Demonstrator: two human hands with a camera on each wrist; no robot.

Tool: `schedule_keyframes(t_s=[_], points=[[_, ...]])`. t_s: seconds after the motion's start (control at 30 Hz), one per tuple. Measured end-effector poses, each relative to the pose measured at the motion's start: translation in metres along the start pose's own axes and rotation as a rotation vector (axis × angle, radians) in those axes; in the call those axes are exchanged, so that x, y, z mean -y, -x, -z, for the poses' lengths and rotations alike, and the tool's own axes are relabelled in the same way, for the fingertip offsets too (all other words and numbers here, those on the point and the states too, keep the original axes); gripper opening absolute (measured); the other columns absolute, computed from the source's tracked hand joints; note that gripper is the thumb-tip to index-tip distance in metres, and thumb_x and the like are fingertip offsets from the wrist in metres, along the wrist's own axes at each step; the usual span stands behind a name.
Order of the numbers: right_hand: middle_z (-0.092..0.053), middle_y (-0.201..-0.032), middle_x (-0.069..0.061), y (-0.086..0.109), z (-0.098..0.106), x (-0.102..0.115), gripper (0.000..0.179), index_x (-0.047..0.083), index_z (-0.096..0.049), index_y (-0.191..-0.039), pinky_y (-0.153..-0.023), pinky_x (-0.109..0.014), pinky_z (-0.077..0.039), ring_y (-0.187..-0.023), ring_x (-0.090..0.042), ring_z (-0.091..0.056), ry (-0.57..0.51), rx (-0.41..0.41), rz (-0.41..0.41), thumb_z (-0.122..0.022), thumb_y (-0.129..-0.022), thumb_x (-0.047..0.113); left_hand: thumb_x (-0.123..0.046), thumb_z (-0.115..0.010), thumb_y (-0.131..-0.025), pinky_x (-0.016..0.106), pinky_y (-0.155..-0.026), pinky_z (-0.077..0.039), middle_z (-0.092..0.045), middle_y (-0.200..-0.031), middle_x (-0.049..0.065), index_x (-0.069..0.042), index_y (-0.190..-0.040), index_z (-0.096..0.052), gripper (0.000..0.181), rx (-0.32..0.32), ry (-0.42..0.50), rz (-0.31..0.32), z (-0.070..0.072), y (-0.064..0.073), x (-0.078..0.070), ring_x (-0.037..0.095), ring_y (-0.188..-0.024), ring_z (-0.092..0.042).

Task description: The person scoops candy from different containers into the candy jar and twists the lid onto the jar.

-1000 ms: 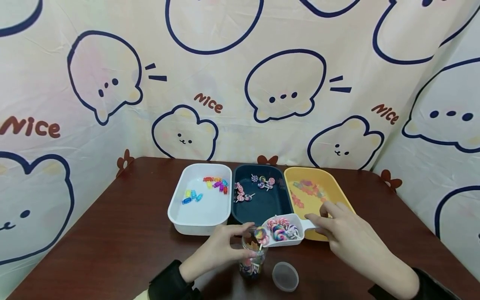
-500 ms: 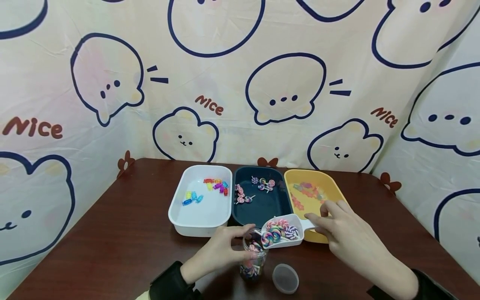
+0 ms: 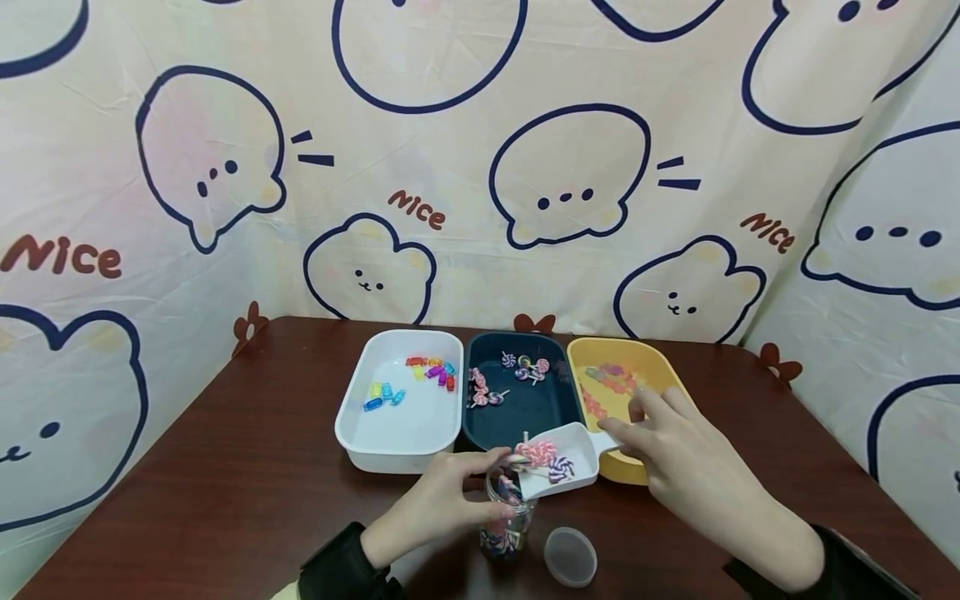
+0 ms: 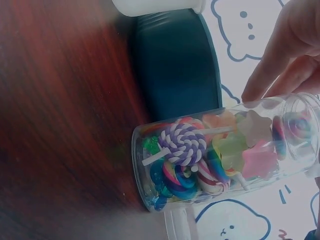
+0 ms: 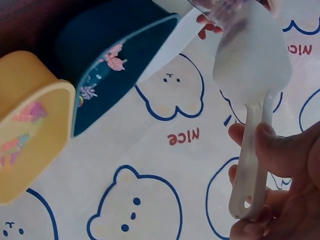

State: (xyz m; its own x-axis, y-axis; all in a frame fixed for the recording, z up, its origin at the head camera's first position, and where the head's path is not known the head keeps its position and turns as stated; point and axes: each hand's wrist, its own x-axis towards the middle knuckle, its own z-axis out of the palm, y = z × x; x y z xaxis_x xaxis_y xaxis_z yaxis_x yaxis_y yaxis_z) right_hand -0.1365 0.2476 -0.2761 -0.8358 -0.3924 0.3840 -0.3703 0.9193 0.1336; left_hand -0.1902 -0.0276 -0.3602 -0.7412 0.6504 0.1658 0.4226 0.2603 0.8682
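My left hand (image 3: 442, 498) grips the upper part of a clear jar (image 4: 227, 150), which stands upright on the table. Inside it are swirl lollipops (image 4: 182, 144), star-shaped candies (image 4: 260, 159) and other colourful pieces. With my right hand (image 3: 686, 467) I hold a white scoop (image 5: 254, 55) by its handle, thumb on one side and fingers on the other. The scoop's front edge tips over the jar mouth. Pink lollipops (image 3: 536, 453) and a purple-and-white swirl lollipop (image 3: 560, 469) lie in the scoop; another candy overlaps the jar rim beside my left fingers.
Behind the hands stand a white tray (image 3: 397, 442) with small bright candies, a dark teal tray (image 3: 525, 421) with lollipops, and a yellow tray (image 3: 626, 473) with pastel candies. A round translucent lid (image 3: 571, 557) lies right of the jar. A printed cloth (image 3: 465, 275) hangs behind the table.
The scoop has tilted further and shifted slightly left. Several rainbow lollipops have left it, fewer remain in its bowl, and the jar is fuller. My left hand stays on the jar.
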Motion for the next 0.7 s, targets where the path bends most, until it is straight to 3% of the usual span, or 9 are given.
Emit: schedule_keyframes(t_s=[0.23, 0.7], points=[[-0.054, -0.089, 0.0, -0.0044, 0.0033, -0.0024, 0.04, 0.021, -0.081, -0.101, -0.063, -0.027, -0.039, -0.085, -0.018, -0.042, 0.028, -0.033, 0.046, -0.076, -0.076, -0.01, -0.018, -0.078, -0.092, 0.037, -0.098, -0.057, -0.058, -0.144, 0.026, 0.007, -0.143, -0.054, 0.061, -0.011, -0.017, -0.009, -0.0005, 0.0004, 0.0008, 0.038, -0.127, -0.063], [-0.058, -0.096, -0.004, -0.0061, 0.0072, -0.0047, 0.039, 0.019, -0.081, -0.103, -0.068, -0.031, -0.043, -0.091, -0.022, -0.044, 0.03, 0.004, -0.007, -0.076, -0.078, -0.009, -0.017, -0.078, -0.092, 0.038, -0.098, -0.057, -0.061, -0.143, 0.021, 0.003, -0.143, -0.056, 0.059, -0.006, -0.035, -0.023, 0.0005, 0.0006, 0.0016, 0.036, -0.125, -0.064]])
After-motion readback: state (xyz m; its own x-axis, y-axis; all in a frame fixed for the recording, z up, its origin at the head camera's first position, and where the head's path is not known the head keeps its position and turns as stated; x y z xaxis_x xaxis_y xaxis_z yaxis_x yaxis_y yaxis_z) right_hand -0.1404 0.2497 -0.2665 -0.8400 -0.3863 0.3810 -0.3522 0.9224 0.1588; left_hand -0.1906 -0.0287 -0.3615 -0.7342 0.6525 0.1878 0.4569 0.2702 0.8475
